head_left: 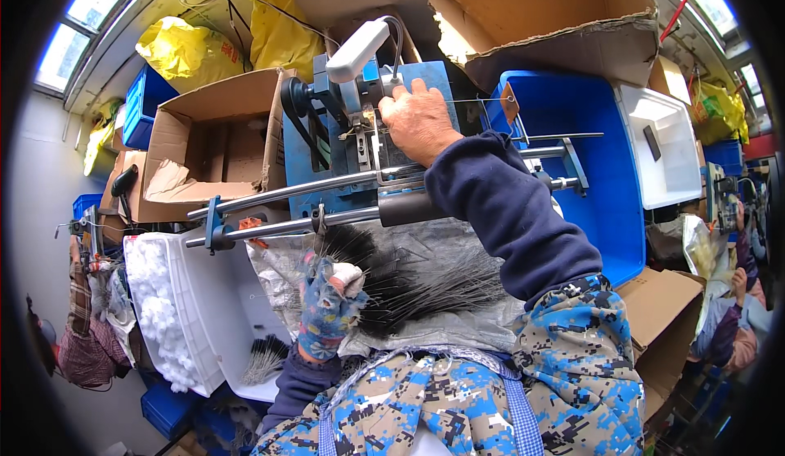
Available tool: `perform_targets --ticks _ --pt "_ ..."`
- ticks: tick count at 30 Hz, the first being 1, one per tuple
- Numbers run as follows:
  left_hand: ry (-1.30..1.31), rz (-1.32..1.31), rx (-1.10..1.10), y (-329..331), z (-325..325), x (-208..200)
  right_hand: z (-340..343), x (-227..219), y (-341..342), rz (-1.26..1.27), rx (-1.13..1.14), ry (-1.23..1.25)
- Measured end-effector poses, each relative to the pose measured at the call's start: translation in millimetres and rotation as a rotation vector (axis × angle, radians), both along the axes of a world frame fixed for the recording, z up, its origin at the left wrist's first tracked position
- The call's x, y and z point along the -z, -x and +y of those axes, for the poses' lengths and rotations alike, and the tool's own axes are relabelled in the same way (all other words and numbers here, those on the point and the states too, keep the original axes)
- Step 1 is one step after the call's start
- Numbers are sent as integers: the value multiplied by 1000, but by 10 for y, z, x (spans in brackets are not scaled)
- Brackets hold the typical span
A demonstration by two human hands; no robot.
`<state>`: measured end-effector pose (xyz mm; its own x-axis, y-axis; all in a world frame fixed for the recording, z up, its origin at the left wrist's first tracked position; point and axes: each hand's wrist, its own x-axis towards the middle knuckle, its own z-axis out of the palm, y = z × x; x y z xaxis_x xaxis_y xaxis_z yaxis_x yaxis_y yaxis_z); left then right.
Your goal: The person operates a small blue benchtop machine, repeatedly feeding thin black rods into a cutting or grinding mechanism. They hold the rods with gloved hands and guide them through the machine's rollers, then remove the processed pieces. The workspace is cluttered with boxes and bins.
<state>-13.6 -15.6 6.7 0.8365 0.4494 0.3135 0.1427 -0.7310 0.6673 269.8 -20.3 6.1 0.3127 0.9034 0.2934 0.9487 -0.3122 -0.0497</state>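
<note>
My left hand (329,305), in a blue patterned glove, grips a bundle of thin black wires (417,280) that fans out over a grey sheet on my lap. My right hand (419,121), bare, reaches forward and rests on the head of a blue machine (352,129) with a white lamp arm (357,49); its fingers are curled around the machine's working part. Two steel rails (286,190) run across in front of the machine. Whether the right hand holds a wire is hidden.
A white bin (184,325) of white fluffy pieces stands at my left. An open cardboard box (217,141) sits behind it, a blue crate (601,170) and a white tub (666,141) at right. Another person's hands (740,280) work at far right. Yellow bags (278,22) hang behind.
</note>
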Motion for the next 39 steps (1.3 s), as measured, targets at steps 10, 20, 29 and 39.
perform_targets --ticks 10,20,29,39 --pt "-68 44 -38 -32 1 -24 -12 -16 16 24 -14 1" --pt "-59 -11 9 -58 7 11 -8 -18 -35 223 -5 8" --pt "-51 -14 24 -97 -48 -78 -35 5 -71 216 151 95" --pt "-91 -76 117 -200 -124 4 -589 -10 19 240 126 -13"
